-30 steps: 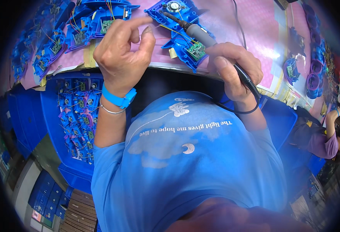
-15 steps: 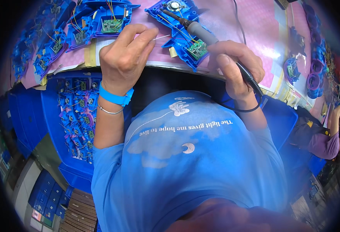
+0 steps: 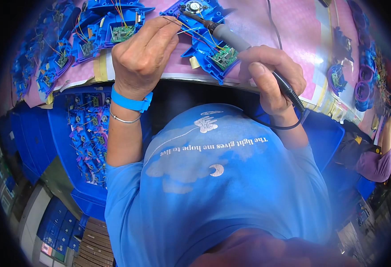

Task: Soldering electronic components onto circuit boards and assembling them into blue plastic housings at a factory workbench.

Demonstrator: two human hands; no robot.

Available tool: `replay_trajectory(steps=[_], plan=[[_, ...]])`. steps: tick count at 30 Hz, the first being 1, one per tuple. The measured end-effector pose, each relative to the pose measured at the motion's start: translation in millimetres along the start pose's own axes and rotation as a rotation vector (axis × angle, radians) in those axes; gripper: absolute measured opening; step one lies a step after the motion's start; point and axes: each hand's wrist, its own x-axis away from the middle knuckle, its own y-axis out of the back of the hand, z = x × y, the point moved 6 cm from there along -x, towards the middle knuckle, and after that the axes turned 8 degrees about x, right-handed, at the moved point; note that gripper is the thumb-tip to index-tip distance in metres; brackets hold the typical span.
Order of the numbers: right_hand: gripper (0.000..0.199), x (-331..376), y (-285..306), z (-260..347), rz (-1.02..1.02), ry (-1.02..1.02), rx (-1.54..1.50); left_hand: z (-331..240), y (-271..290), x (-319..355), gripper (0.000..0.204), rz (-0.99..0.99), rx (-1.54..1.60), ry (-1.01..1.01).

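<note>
My right hand (image 3: 271, 73) is wrapped round a soldering iron (image 3: 232, 38) with a grey grip and a black cord. The iron's dark tip points up and left, over the upper left part of a blue plastic housing (image 3: 200, 43), near a round speaker (image 3: 194, 6). A green circuit board (image 3: 225, 57) with thin wires sits in the housing's lower end. My left hand (image 3: 144, 58) is closed in a pinch beside the housing. A thin pale wire (image 3: 187, 30) sticks out from its fingertips over the housing. Whether the iron's tip touches anything cannot be made out.
More blue housings with green boards (image 3: 123, 33) lie to the left on the pink table cover (image 3: 302, 40). Below the table edge, a blue bin (image 3: 59, 133) holds several similar parts. Blue and purple rings (image 3: 362, 91) are stacked at right, near another person (image 3: 375, 164).
My left hand has moved slightly up and left, carrying the pale wire further over the housing. The housing has shifted a little left. My right hand and the iron stay nearly in place.
</note>
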Motion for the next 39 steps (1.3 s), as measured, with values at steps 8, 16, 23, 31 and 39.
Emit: replay_trajectory(steps=[8, 16, 23, 31, 39], plan=[[0.020, -0.7, -3.0, -1.2, 0.020, 0.014, -0.011, 0.6, 0.8, 1.8, 0.023, -0.021, -0.014, -0.012], [0.021, 1.3, 0.2, 0.1, -0.017, 0.037, -0.053, 1.9, 1.5, 3.3, 0.022, -0.008, -0.019, 0.017], [0.021, -0.3, -3.9, -0.3, 0.010, 0.010, -0.012, 2.6, 0.8, 3.2, 0.021, -0.013, 0.006, 0.018], [0.022, 4.7, 1.1, -1.0, -0.028, 0.034, -0.058, 2.0, 1.5, 1.4, 0.022, -0.005, 0.020, 0.028], [0.022, 8.6, 3.3, -1.3, -0.015, 0.046, -0.054, 3.5, 1.0, 2.5, 0.023, -0.004, 0.018, 0.034]])
